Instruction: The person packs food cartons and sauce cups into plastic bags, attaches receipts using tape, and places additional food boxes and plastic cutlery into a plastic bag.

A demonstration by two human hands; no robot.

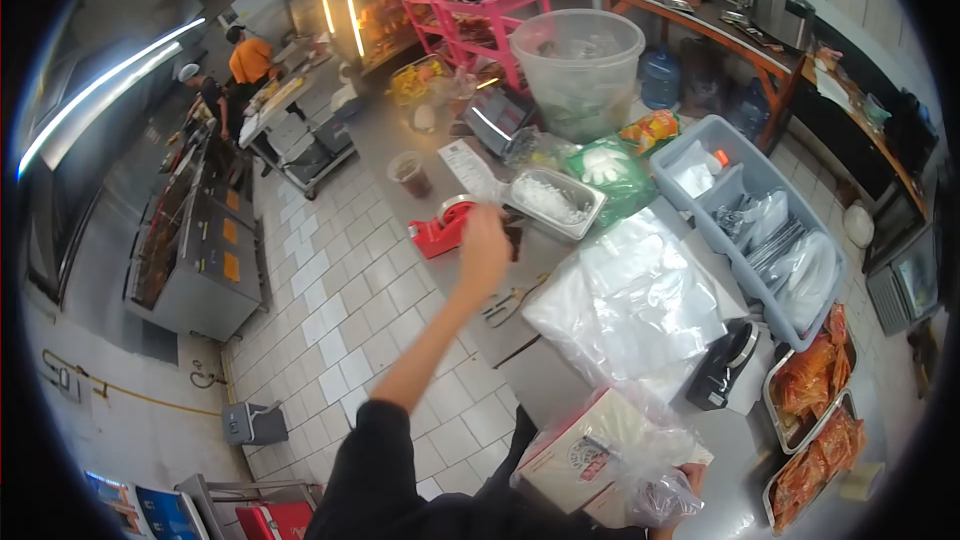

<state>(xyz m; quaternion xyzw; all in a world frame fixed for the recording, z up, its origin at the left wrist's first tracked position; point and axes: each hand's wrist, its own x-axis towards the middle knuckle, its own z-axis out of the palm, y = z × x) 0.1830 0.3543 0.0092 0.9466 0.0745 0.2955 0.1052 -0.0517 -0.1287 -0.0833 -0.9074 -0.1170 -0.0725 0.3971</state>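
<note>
My left hand (484,252) reaches out to the red tape dispenser (436,232), its fingers curled together at the tape roll's side; what they pinch, if anything, is too small to make out. Close to my body, my right hand (692,480) grips the gathered clear plastic bag (655,500). Inside that bag is a pale printed paper box (575,455), tilted on the near edge of the table. Beyond my left hand sits a metal tray (555,202) with white items in it. A pair of scissors (505,308) lies below the hand.
A stack of clear plastic bags (640,290) covers the table's middle. At right stand a grey divided bin (745,230), a black device (725,365) and metal trays with wrapped reddish food (815,450). A drink cup (408,175) stands near the left edge. Two people work far left.
</note>
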